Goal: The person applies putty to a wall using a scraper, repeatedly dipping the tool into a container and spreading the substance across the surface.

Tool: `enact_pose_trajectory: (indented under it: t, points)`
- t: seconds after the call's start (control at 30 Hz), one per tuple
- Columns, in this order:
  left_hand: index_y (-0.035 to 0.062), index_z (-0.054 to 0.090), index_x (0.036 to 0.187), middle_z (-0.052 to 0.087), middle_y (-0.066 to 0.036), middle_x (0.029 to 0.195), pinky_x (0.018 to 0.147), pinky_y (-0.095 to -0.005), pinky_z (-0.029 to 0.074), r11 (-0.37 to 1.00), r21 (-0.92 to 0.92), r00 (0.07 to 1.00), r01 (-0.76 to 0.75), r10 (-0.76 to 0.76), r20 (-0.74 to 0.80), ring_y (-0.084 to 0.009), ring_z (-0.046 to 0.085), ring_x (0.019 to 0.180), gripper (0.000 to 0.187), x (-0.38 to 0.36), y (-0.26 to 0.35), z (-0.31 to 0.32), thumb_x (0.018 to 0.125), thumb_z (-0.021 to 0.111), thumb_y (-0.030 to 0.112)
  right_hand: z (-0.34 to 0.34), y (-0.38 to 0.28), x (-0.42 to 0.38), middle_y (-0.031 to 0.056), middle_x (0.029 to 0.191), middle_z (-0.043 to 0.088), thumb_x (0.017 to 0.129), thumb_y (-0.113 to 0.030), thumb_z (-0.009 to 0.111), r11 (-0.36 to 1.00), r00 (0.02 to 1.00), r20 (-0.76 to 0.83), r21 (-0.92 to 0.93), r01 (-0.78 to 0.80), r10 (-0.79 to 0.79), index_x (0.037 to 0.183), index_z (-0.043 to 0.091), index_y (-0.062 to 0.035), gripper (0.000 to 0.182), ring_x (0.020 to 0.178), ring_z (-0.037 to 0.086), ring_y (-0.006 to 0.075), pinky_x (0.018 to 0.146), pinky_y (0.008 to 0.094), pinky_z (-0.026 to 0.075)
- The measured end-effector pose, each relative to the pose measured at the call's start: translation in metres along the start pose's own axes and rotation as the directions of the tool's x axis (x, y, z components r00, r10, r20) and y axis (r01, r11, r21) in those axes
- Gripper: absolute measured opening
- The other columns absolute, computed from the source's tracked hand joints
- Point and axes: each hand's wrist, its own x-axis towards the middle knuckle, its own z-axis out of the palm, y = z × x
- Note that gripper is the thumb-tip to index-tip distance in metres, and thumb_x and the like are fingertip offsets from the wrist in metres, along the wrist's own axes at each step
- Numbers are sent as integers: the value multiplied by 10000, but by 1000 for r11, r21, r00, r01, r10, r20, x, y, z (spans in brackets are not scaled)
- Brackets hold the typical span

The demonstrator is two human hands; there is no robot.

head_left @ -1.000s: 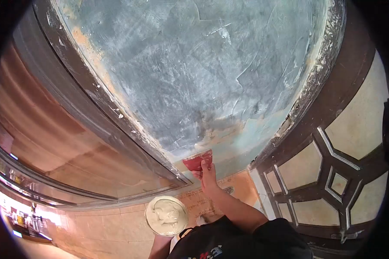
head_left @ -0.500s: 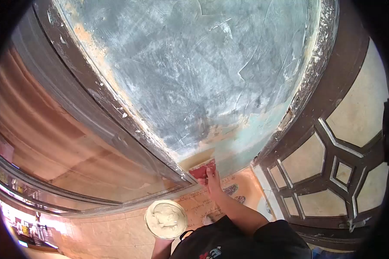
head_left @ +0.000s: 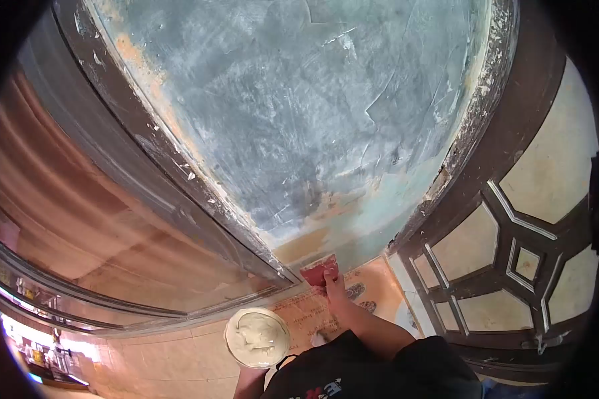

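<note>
My right hand [head_left: 335, 287] is closed round a red putty spreader [head_left: 318, 269], thumb on its face and the blade edge turned up towards the wall [head_left: 299, 126]. The spreader overlaps the foot of the wall in this view, just below a tan patch [head_left: 303, 246]. Low in the view, my left hand [head_left: 253, 372] holds up a round tub [head_left: 229, 347] of cream-coloured putty from beneath; the tub hides most of its fingers. The putty [head_left: 258, 338] has a swirled, scooped surface.
Grey-green skim marks cover much of the wall. On the left runs a dark, paint-spattered frame [head_left: 173, 156] beside a glass pane with brown curtain [head_left: 60, 193]. A dark panelled door [head_left: 506, 239] stands on the right. Printed sheeting [head_left: 299, 312] lies on the floor.
My right hand has drawn the spreader down and slightly right, uncovering more of the tan patch low on the wall. The tub in my left hand has barely shifted.
</note>
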Motion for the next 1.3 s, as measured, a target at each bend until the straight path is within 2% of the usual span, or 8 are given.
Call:
enact_pose_trajectory:
  t: [0.3,0.4,0.43,0.6,0.83,0.93,1.17,1.3]
  points:
    - [104,396,1393,522,-113,1330,965,-440,512,1000,8,999,-13,13,-51,-250,557,1182,508,-6,-1,7,961,554,320,80,-64,-18,96,1013,618,966,-337,592,984,974,201,162,71,-104,1187,398,-110,372,690,669,173,562,271,563]
    - [102,382,1416,492,-113,1377,1004,-461,476,897,419,990,-141,114,88,-258,539,1209,552,-8,-2,5,991,433,450,54,-33,15,102,1004,630,965,-338,593,988,959,239,-8,157,-151,1183,404,-100,374,687,672,183,560,281,565]
    - [102,382,1416,492,-113,1377,1004,-461,476,896,420,989,-142,117,84,-258,539,1209,552,-9,-1,5,991,433,450,37,-12,26,102,1004,630,965,-338,593,988,959,243,-10,155,-148,1183,404,-100,374,687,672,183,560,281,565]
    - [99,385,1410,501,-113,1363,995,-451,484,930,342,991,-134,123,54,-254,544,1202,539,-9,1,4,976,473,406,9,21,11,96,964,623,967,-333,590,986,990,97,-138,-88,102,1184,415,-85,372,681,668,182,544,307,561]
    - [93,391,1401,513,-112,1344,982,-437,495,968,224,994,-112,112,11,-247,550,1191,530,-11,-2,5,954,530,343,87,-64,-37,63,935,621,952,-331,619,972,972,219,232,32,-84,1223,445,-98,398,666,648,156,601,259,565]
    - [91,393,1398,518,-112,1336,976,-431,500,979,179,995,-98,101,-7,-244,553,1186,530,-15,-2,5,945,554,316,74,-44,6,63,936,635,943,-333,632,981,960,200,66,184,-193,1225,443,-74,427,638,642,150,570,249,559]
    - [86,399,1389,530,-111,1317,963,-417,512,995,65,996,-79,82,-37,-238,559,1175,538,-17,0,3,924,611,253,26,15,7,67,946,630,943,-353,626,999,999,-3,-18,-50,49,1204,455,-70,421,598,641,157,515,251,556]
    - [83,402,1384,536,-110,1306,955,-408,518,998,-7,997,-65,65,-46,-234,563,1169,548,-16,1,3,912,644,218,69,-29,-27,71,967,597,944,-379,615,982,979,203,187,-13,-26,1212,457,-79,432,645,652,162,578,262,576]
